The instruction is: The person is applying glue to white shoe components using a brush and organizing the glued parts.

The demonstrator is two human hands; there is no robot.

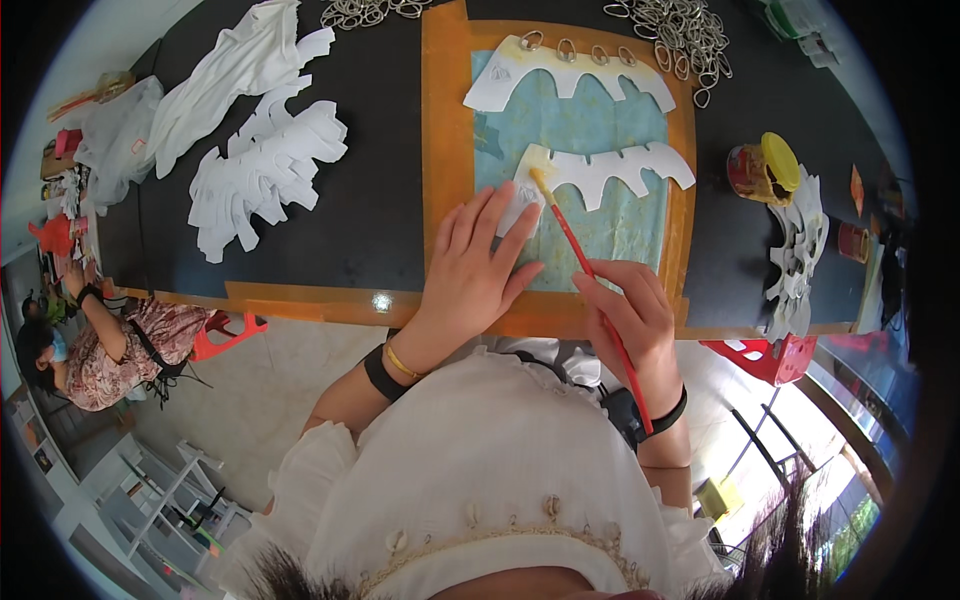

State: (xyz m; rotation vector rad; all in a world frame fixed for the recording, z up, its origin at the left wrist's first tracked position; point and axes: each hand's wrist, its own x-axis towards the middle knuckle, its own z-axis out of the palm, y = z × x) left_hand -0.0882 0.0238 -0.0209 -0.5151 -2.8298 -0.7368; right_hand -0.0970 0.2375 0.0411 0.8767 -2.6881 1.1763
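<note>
L hand [475, 262] is laid flat, fingers spread, w/ some fingertips rested on L end of white scalloped cutout [597, 172], which is placed on blue-green mat [620, 238]. Red brush [571, 237] is pinched btwn R hand [638, 315] thumb & fingers; bristles are set nr cutout's upper L corner.

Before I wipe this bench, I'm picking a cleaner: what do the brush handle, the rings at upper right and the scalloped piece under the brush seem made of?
Brush handle: smooth and red, perhaps painted wood or plastic. Rings: likely polished metal, given their silvery glints. Scalloped piece: matte white with crisp cut edges, so perhaps card or leather; I can't tell which.
</note>
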